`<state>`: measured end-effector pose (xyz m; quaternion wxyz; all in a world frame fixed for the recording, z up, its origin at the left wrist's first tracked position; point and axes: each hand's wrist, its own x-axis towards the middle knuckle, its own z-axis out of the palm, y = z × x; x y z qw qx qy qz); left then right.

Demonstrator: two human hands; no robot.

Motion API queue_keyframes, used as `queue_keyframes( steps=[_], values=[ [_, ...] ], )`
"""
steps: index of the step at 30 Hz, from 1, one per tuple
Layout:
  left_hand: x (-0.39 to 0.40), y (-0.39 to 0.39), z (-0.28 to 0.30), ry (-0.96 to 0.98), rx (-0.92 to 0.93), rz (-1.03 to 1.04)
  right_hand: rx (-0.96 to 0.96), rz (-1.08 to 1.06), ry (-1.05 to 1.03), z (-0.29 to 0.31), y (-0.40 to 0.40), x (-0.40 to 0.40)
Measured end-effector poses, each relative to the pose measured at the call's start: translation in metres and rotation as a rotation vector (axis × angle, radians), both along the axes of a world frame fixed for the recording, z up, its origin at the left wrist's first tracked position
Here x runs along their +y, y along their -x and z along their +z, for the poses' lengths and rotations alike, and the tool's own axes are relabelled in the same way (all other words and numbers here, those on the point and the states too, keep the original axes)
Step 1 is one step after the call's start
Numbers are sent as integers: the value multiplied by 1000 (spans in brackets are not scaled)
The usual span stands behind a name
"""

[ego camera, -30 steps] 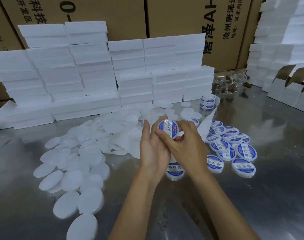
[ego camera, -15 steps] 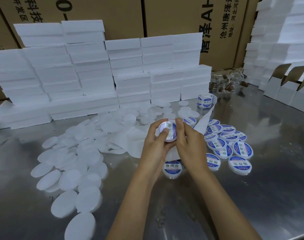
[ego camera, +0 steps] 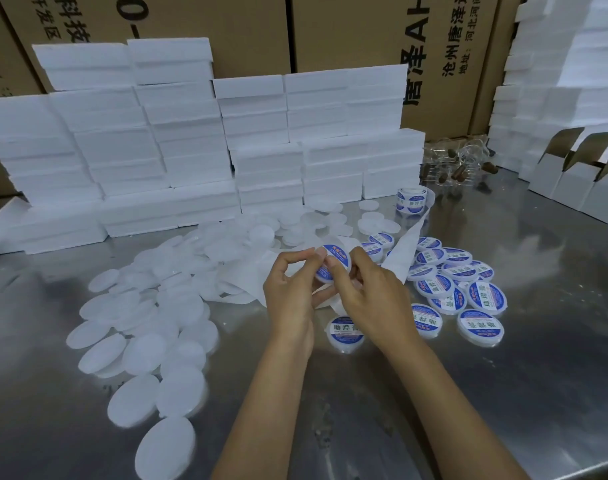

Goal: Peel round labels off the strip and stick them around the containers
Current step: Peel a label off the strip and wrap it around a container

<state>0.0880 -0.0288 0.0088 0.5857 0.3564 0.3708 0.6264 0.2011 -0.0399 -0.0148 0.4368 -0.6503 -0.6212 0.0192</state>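
Both hands hold one small round white container [ego camera: 336,260] with a blue and white label on its face, raised above the steel table [ego camera: 503,393]. My left hand [ego camera: 290,289] grips its left edge with thumb and fingertips. My right hand [ego camera: 368,292] pinches its right side, thumb pressing on the label. Under the hands lies the white label backing strip [ego camera: 404,249], which runs back to a label roll [ego camera: 412,200]. Several labelled containers [ego camera: 465,282] lie to the right, and one [ego camera: 345,332] lies just below the hands. Several unlabelled white containers [ego camera: 150,323] spread out to the left.
Stacks of white foam blocks [ego camera: 205,140] line the back, with more at the far right [ego camera: 558,81]. Cardboard cartons [ego camera: 347,32] stand behind them. Open small white boxes [ego camera: 572,174] sit at the right edge. Clear plastic packs [ego camera: 458,164] lie at the back right.
The container has tilted in my hands so its labelled face turns more to the upper right. My right thumb has slid onto the label and my left fingers have shifted along the rim.
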Motion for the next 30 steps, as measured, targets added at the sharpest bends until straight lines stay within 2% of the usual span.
queue_keyframes(
  steps=[6,10,14,18,24,30],
  values=[
    [0,-1,-1,-34,155,-25,111,-76,-118,-4,-7,5],
    [-1,-1,0,-125,227,-148,229,-27,-146,-3,-10,5],
    [-1,-2,0,-121,205,-78,357,49,-126,2,-11,5],
    [0,0,-1,-90,169,-48,318,68,-94,3,-10,6],
    [1,-2,-2,-60,183,-18,270,58,-164,4,-15,3],
    [2,-4,-5,-98,232,-15,241,104,-117,2,-16,1]
  ],
)
